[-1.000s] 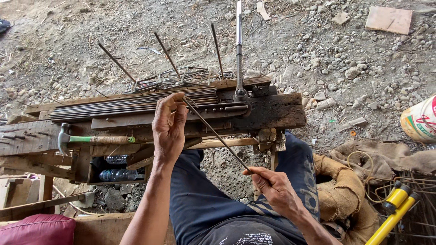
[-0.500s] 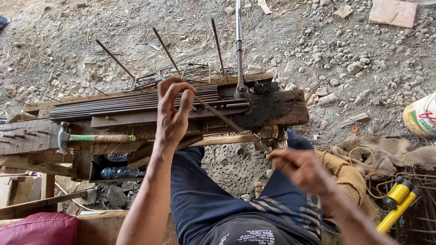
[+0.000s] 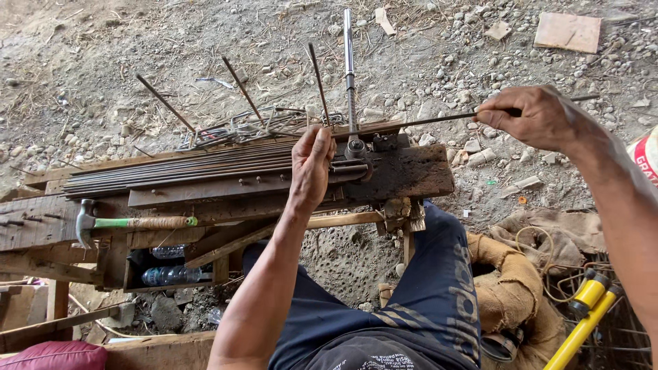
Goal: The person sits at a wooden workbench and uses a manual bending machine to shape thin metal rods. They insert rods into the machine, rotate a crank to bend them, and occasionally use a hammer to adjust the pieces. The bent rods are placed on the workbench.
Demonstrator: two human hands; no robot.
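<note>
1. My right hand (image 3: 531, 118) pinched the far end of a thin steel rod (image 3: 425, 120), fingers closed on it, out past the right edge of the bench, so that I could steer the rod's long free end from where I had the most leverage.
2. The rod ran from that hand leftward to the bending jig (image 3: 373, 145), where its near end sat among the pins; it lay almost level, held clear of the ground.
3. My left hand (image 3: 312, 168) lay palm-down with fingers curled over the rod bundle (image 3: 178, 170), just left of the jig, pressing there to steady the stock; whether it actually gripped a rod I could not tell.
4. Just beyond my left fingertips the bending lever (image 3: 349, 68) stood away from me, ungripped.
5. Under both hands was the wooden bench (image 3: 418, 175), dark and worn, carrying the jig at my reach.
6. Well to the left of my left hand lay a hammer (image 3: 130, 223), untouched, handle pointing toward me for a quick grab.
7. Below my right arm sat a yellow tool (image 3: 582, 315) beside some sacking.
</note>
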